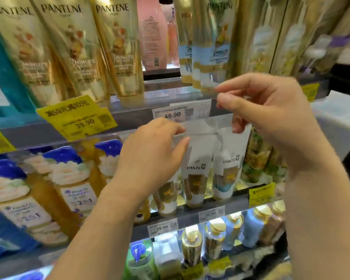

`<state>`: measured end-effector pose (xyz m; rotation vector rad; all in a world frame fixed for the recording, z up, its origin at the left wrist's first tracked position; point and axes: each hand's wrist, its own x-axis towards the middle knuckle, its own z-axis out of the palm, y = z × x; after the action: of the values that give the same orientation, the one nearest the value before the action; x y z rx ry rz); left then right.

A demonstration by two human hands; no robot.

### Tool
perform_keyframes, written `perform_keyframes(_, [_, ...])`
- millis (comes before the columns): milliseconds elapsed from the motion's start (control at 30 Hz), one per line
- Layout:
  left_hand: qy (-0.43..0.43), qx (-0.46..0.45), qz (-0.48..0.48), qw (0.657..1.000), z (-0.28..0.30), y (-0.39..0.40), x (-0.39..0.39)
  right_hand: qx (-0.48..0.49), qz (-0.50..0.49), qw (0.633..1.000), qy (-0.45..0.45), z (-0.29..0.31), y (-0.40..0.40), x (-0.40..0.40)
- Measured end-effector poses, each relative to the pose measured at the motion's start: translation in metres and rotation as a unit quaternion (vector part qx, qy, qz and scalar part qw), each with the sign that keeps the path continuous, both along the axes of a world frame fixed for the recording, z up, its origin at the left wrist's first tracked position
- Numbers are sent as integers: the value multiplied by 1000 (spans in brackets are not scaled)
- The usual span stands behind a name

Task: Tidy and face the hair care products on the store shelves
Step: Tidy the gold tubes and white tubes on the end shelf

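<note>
My left hand (152,152) and my right hand (271,114) are raised in front of the middle shelf. Between them is a clear plastic label cover (204,128); the left thumb and forefinger pinch its left end and the right fingertips pinch its upper right corner. Behind it stand white Pantene tubes (196,178), cap down, logos facing out. On the shelf above, gold Pantene tubes (69,47) lean to the left. A pink bottle (152,37) there shows its back label. My left wrist hides part of the leftmost white tube.
A yellow promo tag (77,118) hangs tilted on the upper shelf edge, beside a white 49.90 tag (172,115). Amber pump bottles with blue caps (69,178) fill the middle shelf's left. Gold-capped bottles (214,237) stand on the lower shelf. A teal pack (2,77) is at far left.
</note>
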<state>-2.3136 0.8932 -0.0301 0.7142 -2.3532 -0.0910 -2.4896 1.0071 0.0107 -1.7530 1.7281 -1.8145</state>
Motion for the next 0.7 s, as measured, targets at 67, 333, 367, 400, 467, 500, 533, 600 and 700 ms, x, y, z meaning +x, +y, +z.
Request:
perform_keyframes(67, [-10,25,7,1000,-7,2,-8,18,-34,999,-31,-19,11,-14])
perform_keyframes(333, [-54,68,45,995,-24,15,-46,114,-190,974,-41,-59,29,-61])
perform_keyframes(367, [-57,73,53,994,-25,16,-50,127,-196,972,-38,-62,30,-63])
perform_keyframes(400, [-57,73,62,994,-27,16,-54,138,-204,969,-33,-65,30,-64])
perform_keyframes(467, [-41,67,80,994,-30,16,-59,150,-217,964,-17,-72,29,-66])
perform_keyframes(500, [-29,64,89,994,-31,15,-61,155,-216,964,-10,-74,27,-66])
perform_keyframes(533, [-17,63,97,993,-33,15,-63,161,-211,964,-1,-77,24,-66])
perform_keyframes(600, [2,64,113,992,-34,14,-66,176,-197,964,18,-82,18,-66])
perform_keyframes(700, [17,76,128,989,-34,12,-69,171,-184,968,17,-85,9,-67])
